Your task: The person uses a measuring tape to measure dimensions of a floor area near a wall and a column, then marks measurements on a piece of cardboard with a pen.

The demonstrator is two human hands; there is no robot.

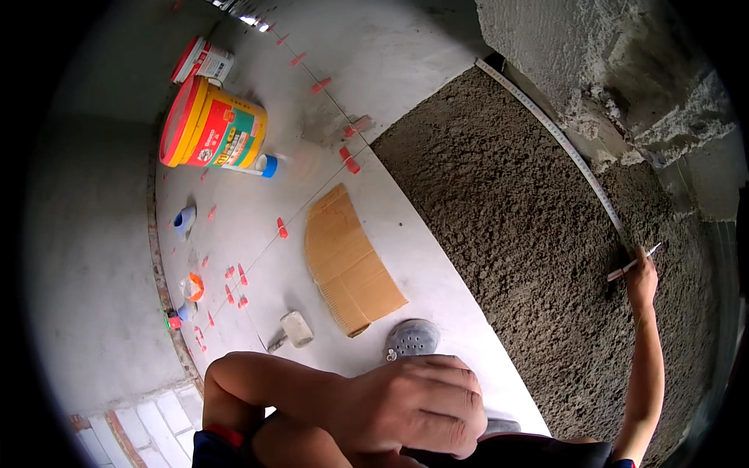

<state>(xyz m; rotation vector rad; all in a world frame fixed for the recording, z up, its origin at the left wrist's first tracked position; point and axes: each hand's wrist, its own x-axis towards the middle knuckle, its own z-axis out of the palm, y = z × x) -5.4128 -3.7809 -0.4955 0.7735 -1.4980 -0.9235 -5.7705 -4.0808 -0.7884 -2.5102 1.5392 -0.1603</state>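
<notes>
My right hand (641, 282) is out at the right, over the rough grey mortar bed (507, 187). Its closed fingers grip a slim white pen (620, 271), whose tip sticks out on the other side. A pale tape measure blade (558, 136) stretches along the mortar's far edge and ends at these fingers; whether they pinch it too is hard to tell. My left hand (425, 402) is close to my body at the bottom, its fingers curled, with the palm side hidden. Just beyond it is a grey clog (412, 339) on my foot.
Large pale floor tiles (445, 249) border the mortar, with red tile clips (349, 160) along the joints. A cardboard piece (351, 261) and a mallet (295, 330) lie there. A yellow bucket (253, 129) stands at the far left. Rough concrete (577, 54) rises at the far right.
</notes>
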